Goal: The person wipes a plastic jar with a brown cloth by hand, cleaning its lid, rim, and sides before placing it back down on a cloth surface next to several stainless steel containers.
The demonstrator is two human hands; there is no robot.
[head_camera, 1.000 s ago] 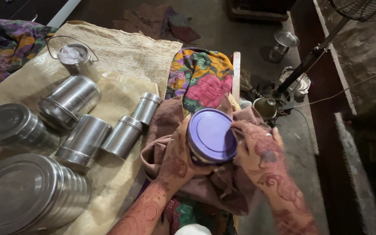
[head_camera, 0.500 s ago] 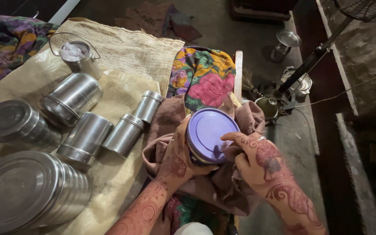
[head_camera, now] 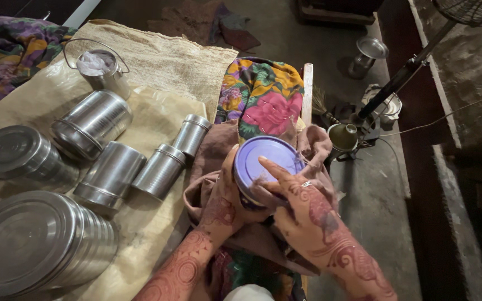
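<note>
Both hands are wrapped around a round tin with a purple lid (head_camera: 269, 161), held over a brown cloth (head_camera: 207, 184): left hand (head_camera: 224, 203) cups its side, right hand (head_camera: 302, 209) lies fingers-flat on the lid. Steel cans (head_camera: 110, 173) lie left on sacking (head_camera: 163, 61).

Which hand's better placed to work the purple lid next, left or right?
Right, probably. The right hand already lies across the purple lid, fingers spread over its top. The left hand cups the container's side from below against the brown cloth, so it looks better suited to steadying.
</note>
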